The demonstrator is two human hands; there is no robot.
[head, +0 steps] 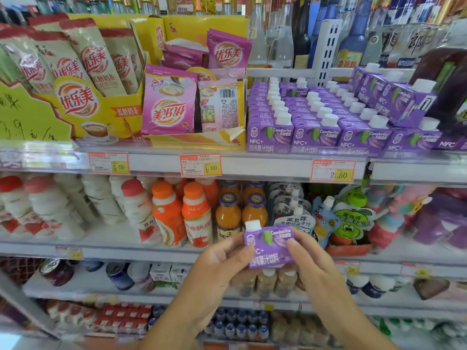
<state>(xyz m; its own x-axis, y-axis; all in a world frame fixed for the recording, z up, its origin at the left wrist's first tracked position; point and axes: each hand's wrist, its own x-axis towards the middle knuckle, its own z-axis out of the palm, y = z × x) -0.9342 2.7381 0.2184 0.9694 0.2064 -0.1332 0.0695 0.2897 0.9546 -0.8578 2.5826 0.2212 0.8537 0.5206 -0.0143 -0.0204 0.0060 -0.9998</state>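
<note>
Shop shelves (265,164) behind; left hand (219,263) and right hand (312,260) pinch 1 purple carton (268,245), probably juice.

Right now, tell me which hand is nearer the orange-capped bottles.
Left. The left hand grips the purple carton just below and right of the orange-capped bottles; the right hand grips its far side, farther right.

Head camera faces store shelves (151,160); close, downward

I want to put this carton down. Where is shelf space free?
Bare shelf shows in front of the white bottles, left of the orange bottles. Above, the purple rows matching the held carton look packed tight.
</note>
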